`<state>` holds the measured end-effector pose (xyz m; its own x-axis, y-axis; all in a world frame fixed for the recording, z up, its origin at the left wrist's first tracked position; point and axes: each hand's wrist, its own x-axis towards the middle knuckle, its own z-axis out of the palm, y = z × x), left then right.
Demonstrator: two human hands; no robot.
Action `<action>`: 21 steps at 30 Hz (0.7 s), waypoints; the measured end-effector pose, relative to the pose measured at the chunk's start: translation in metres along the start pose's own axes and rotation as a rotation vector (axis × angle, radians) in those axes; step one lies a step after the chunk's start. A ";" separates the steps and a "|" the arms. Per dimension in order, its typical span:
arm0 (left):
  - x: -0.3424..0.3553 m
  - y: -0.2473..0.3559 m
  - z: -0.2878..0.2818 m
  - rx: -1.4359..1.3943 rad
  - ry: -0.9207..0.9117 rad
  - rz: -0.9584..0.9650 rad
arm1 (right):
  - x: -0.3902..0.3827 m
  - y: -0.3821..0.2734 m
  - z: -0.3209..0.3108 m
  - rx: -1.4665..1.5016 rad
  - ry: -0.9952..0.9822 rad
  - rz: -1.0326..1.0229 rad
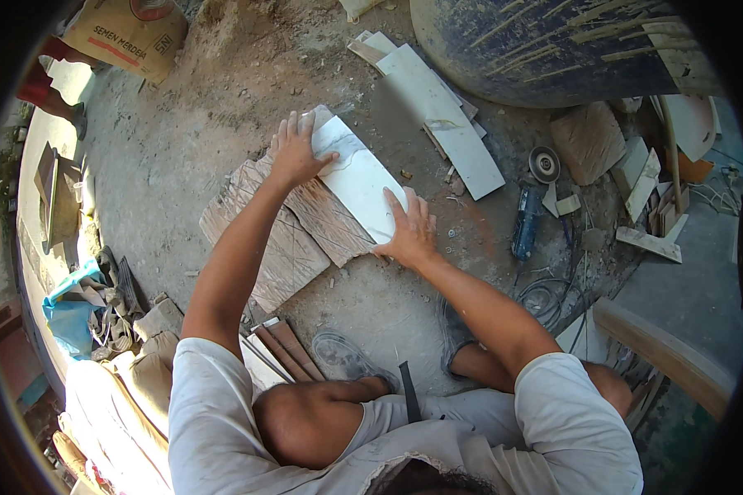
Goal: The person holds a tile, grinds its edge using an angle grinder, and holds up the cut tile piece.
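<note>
A white, grey-veined rectangular tile lies slantwise on rough, brownish scored slabs. My left hand holds its far left end, thumb over the face and fingers stretched out past the edge. At the near right end, my right hand grips the tile, its thumb on the surface and its fingers along the right side. The undersides of both hands are hidden. A second scored slab lies beside the first, nearer to me.
More white tile strips are stacked at the far right, below a large dark rounded tub. A blue angle grinder with a cord lies at right, near a cutting disc. Tile offcuts and a wooden beam flank my right side.
</note>
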<state>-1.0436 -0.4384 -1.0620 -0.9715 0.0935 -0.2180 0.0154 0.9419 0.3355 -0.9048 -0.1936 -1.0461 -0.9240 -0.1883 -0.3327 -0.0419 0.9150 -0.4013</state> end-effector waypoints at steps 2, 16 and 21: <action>-0.025 0.019 0.003 0.033 0.016 -0.041 | 0.001 -0.002 -0.002 0.014 -0.021 -0.001; -0.079 0.065 0.047 -0.119 0.088 -0.199 | 0.018 0.012 -0.018 0.002 -0.178 -0.018; -0.073 0.080 0.048 -0.099 0.067 -0.227 | 0.020 0.021 -0.008 0.010 -0.154 -0.039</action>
<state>-0.9598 -0.3545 -1.0636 -0.9608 -0.1416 -0.2384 -0.2252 0.9000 0.3733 -0.9267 -0.1756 -1.0544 -0.8527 -0.2770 -0.4429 -0.0722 0.9022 -0.4252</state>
